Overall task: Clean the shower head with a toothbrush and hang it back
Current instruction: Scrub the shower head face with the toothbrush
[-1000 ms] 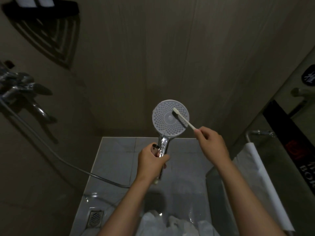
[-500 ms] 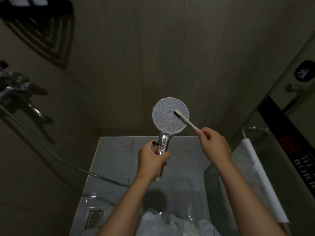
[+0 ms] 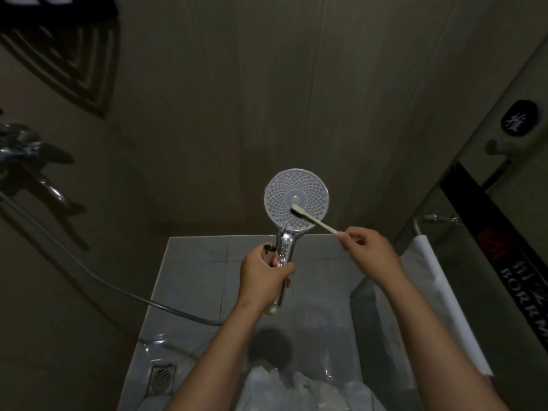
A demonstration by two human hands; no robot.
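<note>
A round shower head (image 3: 296,193) with a grey dotted face and chrome handle is held upright in front of me. My left hand (image 3: 264,274) grips its handle low down. My right hand (image 3: 370,253) pinches the end of a pale toothbrush (image 3: 314,218), whose bristle end rests on the face just below its centre. A grey hose (image 3: 98,281) runs from the handle's bottom leftward toward the wall tap.
A chrome mixer tap (image 3: 26,152) sticks out of the left wall, with a dark corner shelf (image 3: 59,13) above it. A white towel (image 3: 439,298) hangs on a rail (image 3: 430,219) at right beside a glass door (image 3: 504,232). The wet tiled floor has a drain (image 3: 161,378).
The toothbrush head has slid down and left across the face, from the upper right to just below centre. My right hand moved slightly; my left hand holds steady.
</note>
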